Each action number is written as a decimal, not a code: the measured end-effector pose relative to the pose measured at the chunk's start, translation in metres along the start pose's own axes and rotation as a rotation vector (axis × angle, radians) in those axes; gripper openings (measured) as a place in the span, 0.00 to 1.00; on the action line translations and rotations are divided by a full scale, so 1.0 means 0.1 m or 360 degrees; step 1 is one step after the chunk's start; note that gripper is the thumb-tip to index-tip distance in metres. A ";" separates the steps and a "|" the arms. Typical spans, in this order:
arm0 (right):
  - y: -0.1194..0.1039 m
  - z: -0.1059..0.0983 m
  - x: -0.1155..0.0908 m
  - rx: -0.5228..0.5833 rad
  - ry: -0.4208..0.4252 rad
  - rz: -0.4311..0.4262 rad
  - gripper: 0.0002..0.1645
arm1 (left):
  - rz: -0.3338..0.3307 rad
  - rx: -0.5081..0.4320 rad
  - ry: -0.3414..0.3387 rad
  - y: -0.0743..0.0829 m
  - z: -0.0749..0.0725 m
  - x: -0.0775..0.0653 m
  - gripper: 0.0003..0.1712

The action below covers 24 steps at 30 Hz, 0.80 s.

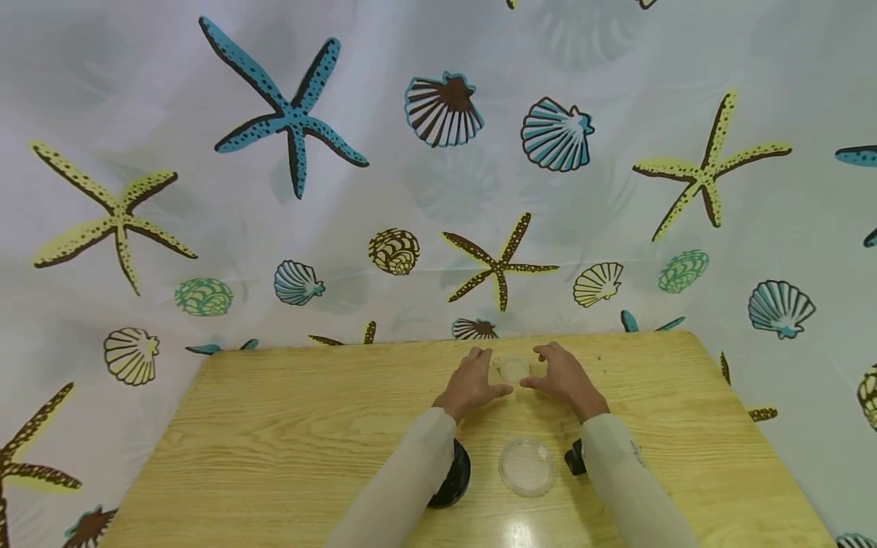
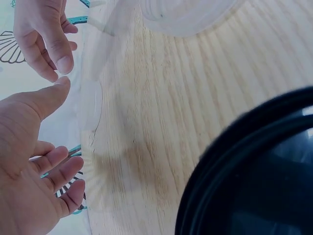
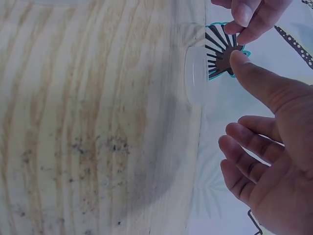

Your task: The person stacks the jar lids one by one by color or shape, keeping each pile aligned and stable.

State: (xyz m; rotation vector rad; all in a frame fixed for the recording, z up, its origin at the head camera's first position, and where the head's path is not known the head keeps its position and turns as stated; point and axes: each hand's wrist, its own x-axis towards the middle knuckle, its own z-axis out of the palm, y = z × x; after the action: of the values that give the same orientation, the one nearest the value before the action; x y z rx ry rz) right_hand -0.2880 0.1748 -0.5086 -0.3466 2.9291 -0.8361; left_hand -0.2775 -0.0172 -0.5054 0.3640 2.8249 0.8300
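Observation:
A small translucent round lid or shallow dish (image 1: 515, 369) lies near the back edge of the wooden table, between the two hands. To its left is my left hand (image 1: 471, 384), with fingers loosely spread and nothing held. My right hand (image 1: 563, 380) curves loosely on the other side, its grasp also empty. In the left wrist view, the thumbs come close together above the level of the disc (image 2: 92, 105), without gripping it. The right wrist view shows the same pale disc (image 3: 195, 76) apart from the fingers. Whether it is a lid or a dish I cannot tell.
Nearer on the table (image 1: 288, 426) sits a larger clear round container or lid (image 1: 527, 466). A glossy black round object (image 1: 455, 479) is partly hidden by the left sleeve. A small black item (image 1: 575, 459) shows beside the right sleeve. Behind hangs a patterned curtain (image 1: 384, 175).

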 end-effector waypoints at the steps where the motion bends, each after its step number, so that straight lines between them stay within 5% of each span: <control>1: 0.00 0.00 0.01 0.0004 -0.0001 0.0001 0.42 | -0.0005 0.0001 -0.0006 0.00 0.00 0.00 0.47; 24: 0.12 0.14 0.10 0.0095 -0.0074 0.0075 0.38 | -0.0004 0.0069 -0.0108 -0.03 0.11 0.09 0.39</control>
State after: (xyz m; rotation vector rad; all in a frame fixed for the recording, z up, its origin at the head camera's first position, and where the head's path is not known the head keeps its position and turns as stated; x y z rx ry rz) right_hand -0.2984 0.1749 -0.5266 -0.2874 2.8513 -0.8945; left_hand -0.2836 -0.0116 -0.5173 0.3870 2.7836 0.7426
